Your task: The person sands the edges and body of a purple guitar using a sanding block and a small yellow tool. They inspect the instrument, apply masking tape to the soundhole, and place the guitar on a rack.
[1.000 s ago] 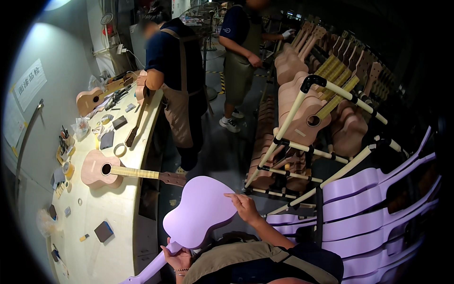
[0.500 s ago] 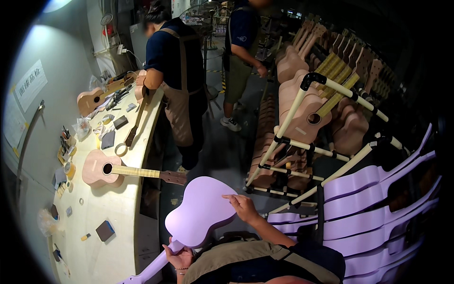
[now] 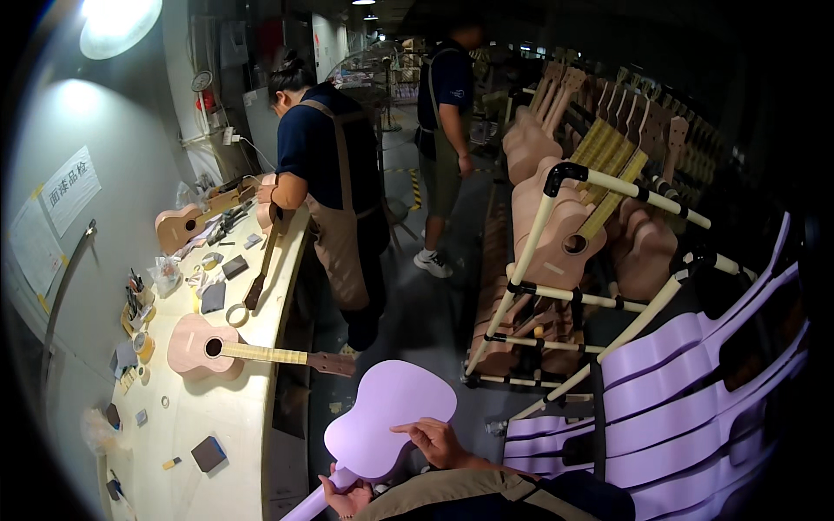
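I judge the work midway: my left hand is closed around the neck of the lilac ukulele body at six o'clock, my right hand rests spread on its rim, off the worktop, unracked.

Pale lilac ukulele body near; pink ukulele with light-yellow fretboard on cream counter left; lilac bodies racked right.
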A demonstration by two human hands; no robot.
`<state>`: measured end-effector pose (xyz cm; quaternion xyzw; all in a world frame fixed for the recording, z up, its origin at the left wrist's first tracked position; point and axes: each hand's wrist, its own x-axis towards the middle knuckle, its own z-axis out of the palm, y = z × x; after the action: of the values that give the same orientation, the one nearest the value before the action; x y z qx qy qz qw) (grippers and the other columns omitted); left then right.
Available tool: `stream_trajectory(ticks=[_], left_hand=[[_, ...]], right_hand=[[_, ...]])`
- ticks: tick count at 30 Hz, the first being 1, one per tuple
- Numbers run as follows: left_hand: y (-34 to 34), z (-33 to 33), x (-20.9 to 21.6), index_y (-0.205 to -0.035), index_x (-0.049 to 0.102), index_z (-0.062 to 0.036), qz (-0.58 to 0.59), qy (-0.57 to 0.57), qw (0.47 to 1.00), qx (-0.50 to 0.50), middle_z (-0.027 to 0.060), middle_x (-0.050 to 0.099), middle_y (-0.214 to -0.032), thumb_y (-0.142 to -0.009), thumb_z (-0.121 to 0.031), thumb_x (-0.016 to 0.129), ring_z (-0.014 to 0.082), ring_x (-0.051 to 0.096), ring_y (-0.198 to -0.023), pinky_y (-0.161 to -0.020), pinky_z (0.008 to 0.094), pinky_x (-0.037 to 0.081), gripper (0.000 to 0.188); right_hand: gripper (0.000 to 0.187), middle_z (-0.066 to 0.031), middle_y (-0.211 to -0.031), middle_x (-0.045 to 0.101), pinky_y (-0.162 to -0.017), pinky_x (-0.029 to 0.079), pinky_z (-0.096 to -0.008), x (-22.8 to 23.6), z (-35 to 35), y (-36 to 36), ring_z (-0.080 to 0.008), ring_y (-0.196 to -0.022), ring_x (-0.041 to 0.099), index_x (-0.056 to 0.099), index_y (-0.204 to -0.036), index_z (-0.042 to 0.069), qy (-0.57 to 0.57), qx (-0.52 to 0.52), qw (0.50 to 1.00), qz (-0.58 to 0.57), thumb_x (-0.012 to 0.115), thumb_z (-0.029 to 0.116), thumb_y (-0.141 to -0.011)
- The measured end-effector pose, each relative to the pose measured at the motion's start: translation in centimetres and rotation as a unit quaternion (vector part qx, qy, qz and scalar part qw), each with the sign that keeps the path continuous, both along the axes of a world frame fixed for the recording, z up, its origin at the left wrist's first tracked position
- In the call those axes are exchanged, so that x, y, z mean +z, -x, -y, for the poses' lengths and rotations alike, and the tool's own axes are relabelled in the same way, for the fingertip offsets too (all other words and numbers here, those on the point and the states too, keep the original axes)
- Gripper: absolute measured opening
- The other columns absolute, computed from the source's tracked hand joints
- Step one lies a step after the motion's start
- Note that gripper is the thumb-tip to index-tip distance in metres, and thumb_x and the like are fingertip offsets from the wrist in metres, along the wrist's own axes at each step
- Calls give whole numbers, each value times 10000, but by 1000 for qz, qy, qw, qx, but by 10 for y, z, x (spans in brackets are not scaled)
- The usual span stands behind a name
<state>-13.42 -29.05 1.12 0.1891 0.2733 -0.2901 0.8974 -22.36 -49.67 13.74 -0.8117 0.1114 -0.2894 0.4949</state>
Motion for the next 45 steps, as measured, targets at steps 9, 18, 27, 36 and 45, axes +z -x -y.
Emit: stream_trajectory(ticks=[9,18,27,36,45], left_hand=[[7,5,23,-1072,542,-53,19,-41,999,29,99,547,-1101,-803,-457,576,265,513,-1049,-867,431,449,486],[20,-8,31,-1084,546,-56,18,-54,998,25,87,550,-1103,-821,-453,556,253,508,-1052,-869,419,449,477],[20,-12,25,-1088,542,-56,1,-60,998,35,92,544,-1113,-815,-452,564,272,494,-1072,-891,440,426,481],[21,-11,22,-1078,541,-47,1,-38,999,30,99,549,-1103,-813,-455,567,271,495,-1075,-897,442,425,488],[22,-12,22,-1056,559,-50,11,-41,999,28,98,556,-1085,-807,-446,580,268,502,-1059,-890,421,437,468]], right_hand=[[293,-107,-742,627,-625,428,-334,2,-5,5,-251,-663,578,660,-931,58,48,44,998,-18,428,237,-922],[267,-100,-744,626,-634,427,-337,-1,-10,10,-255,-675,582,660,-923,62,59,49,996,-37,446,221,-907],[258,-102,-712,616,-630,428,-337,-7,-11,12,-251,-666,583,662,-927,71,63,46,996,-53,454,222,-906],[261,-110,-735,625,-647,433,-334,-6,-13,13,-255,-688,592,662,-924,62,57,58,995,-66,453,218,-905],[266,-111,-774,638,-663,436,-331,-10,-15,12,-254,-714,601,661,-925,62,58,68,994,-67,451,224,-906]])
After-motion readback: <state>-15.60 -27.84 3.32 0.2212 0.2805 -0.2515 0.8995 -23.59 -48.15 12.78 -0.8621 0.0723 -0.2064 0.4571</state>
